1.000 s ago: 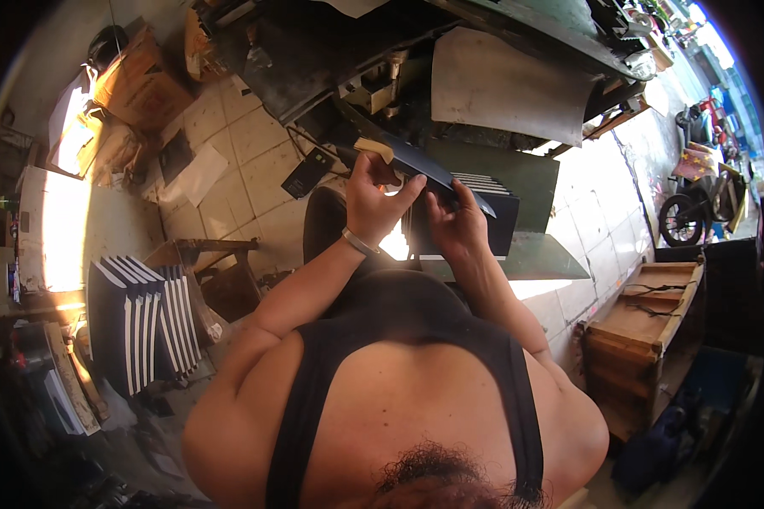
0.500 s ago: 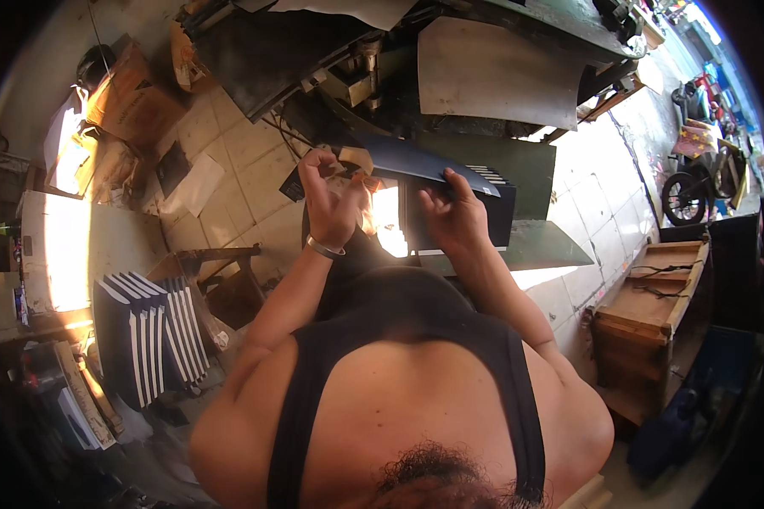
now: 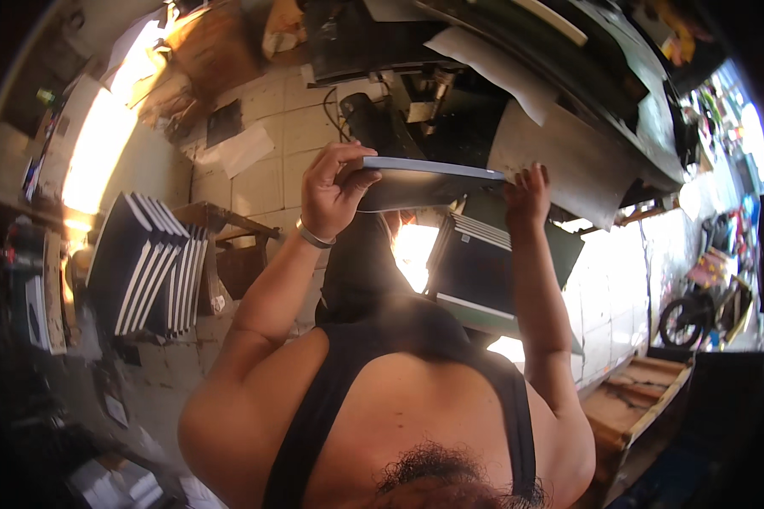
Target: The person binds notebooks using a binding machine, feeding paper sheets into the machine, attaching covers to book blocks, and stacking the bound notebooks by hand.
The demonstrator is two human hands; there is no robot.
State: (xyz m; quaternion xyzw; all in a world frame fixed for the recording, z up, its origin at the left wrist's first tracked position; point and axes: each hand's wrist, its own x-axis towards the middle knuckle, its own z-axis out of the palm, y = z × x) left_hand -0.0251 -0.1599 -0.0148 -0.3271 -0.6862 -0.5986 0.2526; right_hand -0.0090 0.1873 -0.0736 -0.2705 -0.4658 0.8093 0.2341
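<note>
A thin dark hardcover book [image 3: 433, 190] is held up in front of me, its long pale-blue edge turned toward me. My left hand [image 3: 335, 188] pinches its left end, with the fingers over the top edge and the thumb beneath. At the book's right end is my right hand [image 3: 528, 193], fingers curled upward and its thumb side at the corner. Below the right hand lies a stack of similar dark books [image 3: 475, 263] with white page edges. It rests on a green surface [image 3: 560, 254]. A pale bracelet circles my left wrist.
More dark books [image 3: 148, 263] with white edges stand in staggered rows at the left. A machine with a large pale sheet [image 3: 560, 148] is ahead. A wooden crate [image 3: 641, 390] sits at lower right, and a motorbike [image 3: 688, 318] stands beyond. Loose paper [image 3: 244, 151] lies on the tiled floor.
The view has turned. The book has come up, tilted edge-on, and the left hand now grips its left end. My right hand has moved right and up along with the book's right end.
</note>
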